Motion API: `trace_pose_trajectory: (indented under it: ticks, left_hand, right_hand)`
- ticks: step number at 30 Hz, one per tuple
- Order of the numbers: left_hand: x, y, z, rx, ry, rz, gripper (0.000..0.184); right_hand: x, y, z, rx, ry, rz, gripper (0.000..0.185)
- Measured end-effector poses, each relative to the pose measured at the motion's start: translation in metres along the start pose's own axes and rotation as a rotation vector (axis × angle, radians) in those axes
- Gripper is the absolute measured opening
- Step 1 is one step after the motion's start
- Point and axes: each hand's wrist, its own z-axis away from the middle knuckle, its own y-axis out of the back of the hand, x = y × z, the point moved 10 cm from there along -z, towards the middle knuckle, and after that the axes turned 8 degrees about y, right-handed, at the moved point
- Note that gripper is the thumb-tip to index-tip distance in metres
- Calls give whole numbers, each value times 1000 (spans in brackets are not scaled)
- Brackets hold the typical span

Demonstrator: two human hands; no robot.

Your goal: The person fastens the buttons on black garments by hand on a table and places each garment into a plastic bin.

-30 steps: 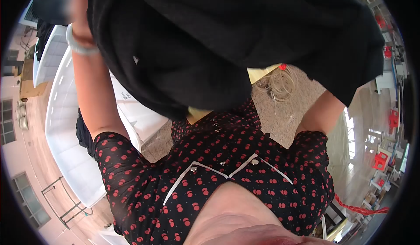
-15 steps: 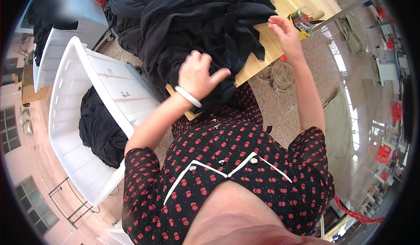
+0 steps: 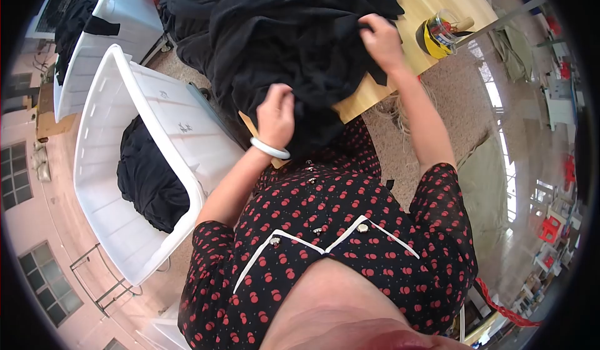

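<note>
A large heap of black cloth (image 3: 281,44) is piled on a pale wooden table (image 3: 431,6) in front of me. My left hand (image 3: 276,115), with a white bangle (image 3: 270,148) at the wrist, is at the near left part of the heap. Its fingers are bent together against the cloth, somewhat smeared by motion. Farther out, my right hand (image 3: 381,42) pinches the cloth near the right side of the heap. Folds hide some of the fingertips on both hands.
Right of the heap stands a clear jar with yellow and black wrapping (image 3: 436,36), holding tools. A white plastic bin (image 3: 119,225) at my left contains black cloth (image 3: 150,178). Another white bin (image 3: 122,22) with dark cloth stands behind it. Tangled cord (image 3: 397,109) lies on the floor.
My right hand has moved left onto the cloth and closed on it. My left hand's spread thumb has drawn in toward the fingers. The cloth's right edge has shifted. A blurred shape at upper left is gone.
</note>
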Motion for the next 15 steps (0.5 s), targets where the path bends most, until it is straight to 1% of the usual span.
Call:
trace_pose_trajectory:
  ticks: [1,2,3,4,5,6,7,8,9,10,11,12,13,14,15]
  left_hand:
    - [7,20,-10,49,30,39,7]
    - [15,42,-23,99,59,79,9]
    - [22,62,-34,124,108,235,10]
    - [32,78,-45,149,150,393,12]
    - [51,89,-52,137,181,649,13]
    - [68,98,-58,120,208,905,14]
    - [86,101,-65,0,182,960,15]
    - [100,104,-69,-124,155,1011,17]
    - [109,105,-70,-187,146,991,17]
    - [103,106,-72,-195,165,932,17]
    - [90,105,-75,-202,189,872,16]
    - [71,99,-77,-210,216,810,16]
    - [52,107,-80,-38,93,529,15]
    - [35,105,-77,11,-45,236,14]
    - [26,98,-68,49,-191,-87,13]
  right_hand:
    - [-4,21,-6,68,-22,-5,17]
    - [4,35,-7,-16,-263,-158,20]
    - [-7,60,-14,97,-24,-282,22]
    - [11,75,-14,186,-286,-701,24]
    - [24,111,-12,308,-58,-301,25]
    - [-4,128,-22,348,-50,-532,28]
    - [6,147,-25,410,-50,-556,26]
    - [1,162,-31,318,2,-58,22]
    - [-4,177,-36,275,53,446,19]
    - [-46,168,-46,143,192,939,16]
    - [-17,179,-45,358,-118,255,14]
    - [26,158,-36,532,-417,-448,12]
    - [43,142,-35,393,-408,-257,14]
    - [62,121,-36,200,-344,-107,17]
    - [60,104,-31,73,-268,124,18]
